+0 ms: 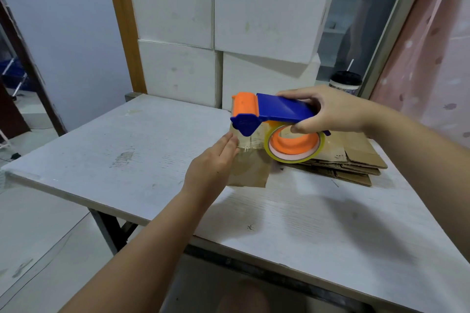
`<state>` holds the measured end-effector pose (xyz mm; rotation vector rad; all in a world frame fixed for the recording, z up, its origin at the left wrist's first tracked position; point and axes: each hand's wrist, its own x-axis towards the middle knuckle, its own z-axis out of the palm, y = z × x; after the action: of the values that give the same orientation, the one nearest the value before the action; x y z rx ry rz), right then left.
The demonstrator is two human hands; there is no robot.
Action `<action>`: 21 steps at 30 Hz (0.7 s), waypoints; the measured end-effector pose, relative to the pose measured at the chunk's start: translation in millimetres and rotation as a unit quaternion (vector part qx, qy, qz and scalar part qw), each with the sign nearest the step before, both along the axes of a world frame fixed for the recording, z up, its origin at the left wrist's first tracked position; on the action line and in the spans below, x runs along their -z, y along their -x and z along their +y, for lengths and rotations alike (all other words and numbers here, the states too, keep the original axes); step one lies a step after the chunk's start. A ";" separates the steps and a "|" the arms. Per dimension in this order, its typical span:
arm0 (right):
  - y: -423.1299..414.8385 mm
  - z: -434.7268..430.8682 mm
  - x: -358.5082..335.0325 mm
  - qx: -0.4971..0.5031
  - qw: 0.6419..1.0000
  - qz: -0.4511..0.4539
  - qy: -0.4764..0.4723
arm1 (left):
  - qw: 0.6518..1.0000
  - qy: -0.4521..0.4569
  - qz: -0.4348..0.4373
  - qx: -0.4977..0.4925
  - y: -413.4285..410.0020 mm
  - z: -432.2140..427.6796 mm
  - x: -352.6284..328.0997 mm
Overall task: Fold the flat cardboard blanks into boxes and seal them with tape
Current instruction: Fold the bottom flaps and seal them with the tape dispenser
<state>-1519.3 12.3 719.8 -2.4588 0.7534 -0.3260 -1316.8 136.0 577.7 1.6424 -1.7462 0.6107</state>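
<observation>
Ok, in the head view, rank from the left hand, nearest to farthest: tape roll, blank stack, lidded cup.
1. tape roll, just right of the left hand.
2. blank stack, farther right.
3. lidded cup, far back right.

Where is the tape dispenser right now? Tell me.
In the head view the tape dispenser is held right of centre by the right hand, above the flat cardboard blanks; the left hand lies just below its front.
</observation>
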 end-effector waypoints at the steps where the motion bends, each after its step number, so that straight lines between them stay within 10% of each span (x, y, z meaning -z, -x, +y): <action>1: 0.7 -1.7 0.1 0.002 1.000 -0.001 0.000 | 1.000 0.005 -0.002 -0.003 -0.3 0.2 -0.1; 21: 38.3 -16.7 76.0 0.031 0.976 -0.174 -0.128 | 1.000 0.001 -0.015 -0.025 4.1 0.1 0.5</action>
<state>-1557.5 -4.4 643.8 -2.0666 0.6740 -0.6237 -1321.0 136.1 577.2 1.6885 -1.7282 0.6633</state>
